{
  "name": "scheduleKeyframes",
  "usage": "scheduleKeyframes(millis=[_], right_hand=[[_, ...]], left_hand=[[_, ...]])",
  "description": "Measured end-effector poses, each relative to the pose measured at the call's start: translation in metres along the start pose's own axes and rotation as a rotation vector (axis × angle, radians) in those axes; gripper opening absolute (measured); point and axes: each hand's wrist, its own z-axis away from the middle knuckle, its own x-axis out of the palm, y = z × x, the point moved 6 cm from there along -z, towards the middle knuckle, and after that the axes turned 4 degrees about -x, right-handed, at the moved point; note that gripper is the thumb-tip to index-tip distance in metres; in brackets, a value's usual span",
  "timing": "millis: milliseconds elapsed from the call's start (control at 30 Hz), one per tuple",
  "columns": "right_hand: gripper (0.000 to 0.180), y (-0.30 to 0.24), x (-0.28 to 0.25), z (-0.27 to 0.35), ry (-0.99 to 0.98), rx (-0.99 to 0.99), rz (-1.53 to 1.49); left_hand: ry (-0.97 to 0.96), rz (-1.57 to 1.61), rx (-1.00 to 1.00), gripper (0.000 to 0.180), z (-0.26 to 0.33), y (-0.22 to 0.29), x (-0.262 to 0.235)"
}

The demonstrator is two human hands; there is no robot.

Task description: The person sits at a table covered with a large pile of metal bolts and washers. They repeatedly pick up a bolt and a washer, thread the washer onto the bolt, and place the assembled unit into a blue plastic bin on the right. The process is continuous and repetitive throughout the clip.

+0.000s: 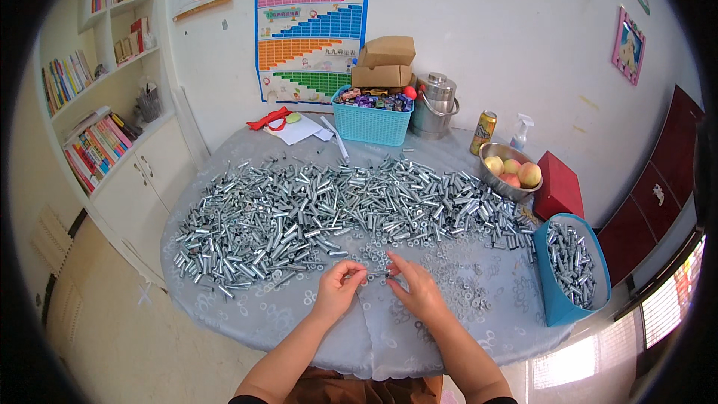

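Over the near middle of the table, my left hand (339, 284) pinches one end of a thin metal bolt (377, 274) between thumb and forefinger. My right hand (417, 286) is at the bolt's other end, its thumb and a finger closed about the tip and the forefinger raised. Whether a washer or nut sits on that tip is too small to tell. Loose washers (467, 299) lie around and to the right of my hands. Just beyond them spreads a wide heap of silver metal sleeves and bolts (329, 209).
At the right edge stands a blue bin (553, 284) holding similar metal parts. Behind it are a red box (559, 187), a steel bowl (516, 193) of peaches, a can (484, 133) and a spray bottle (522, 133). A turquoise basket (370, 126) and metal pot (434, 116) stand farthest back.
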Motion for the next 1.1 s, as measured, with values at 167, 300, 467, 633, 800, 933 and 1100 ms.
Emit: scheduleKeyframes(millis=[167,300,467,633,800,933,1100], right_hand=[[0.059,-0.002,0.001,0.0,-0.015,-0.03,0.019],[0.059,-0.005,0.008,0.0,-0.032,-0.107,0.058],[0.058,-0.021,0.013,-0.004,-0.014,-0.218,0.078],[0.054,-0.021,0.017,-0.001,-0.029,-0.195,0.026],[0.042,-0.009,-0.012,-0.008,0.277,0.003,0.016],[0.022,0.014,-0.007,-0.003,0.139,0.007,0.075],[0.009,0.009,0.017,-0.002,-0.097,0.001,0.026]], left_hand=[[-0.006,-0.003,-0.015,0.007,0.001,-0.003,-0.001],[-0.013,-0.106,-0.034,0.012,0.006,0.006,0.004],[-0.077,-0.197,-0.051,0.017,0.01,0.01,0.012],[-0.153,-0.002,-0.256,0.017,0.006,-0.019,0.007],[0.176,0.234,-0.188,0.015,-0.003,-0.002,-0.023],[0.382,0.383,-0.175,0.013,-0.008,0.002,-0.048],[0.349,0.367,-0.186,0.014,-0.009,0.0,-0.045]])
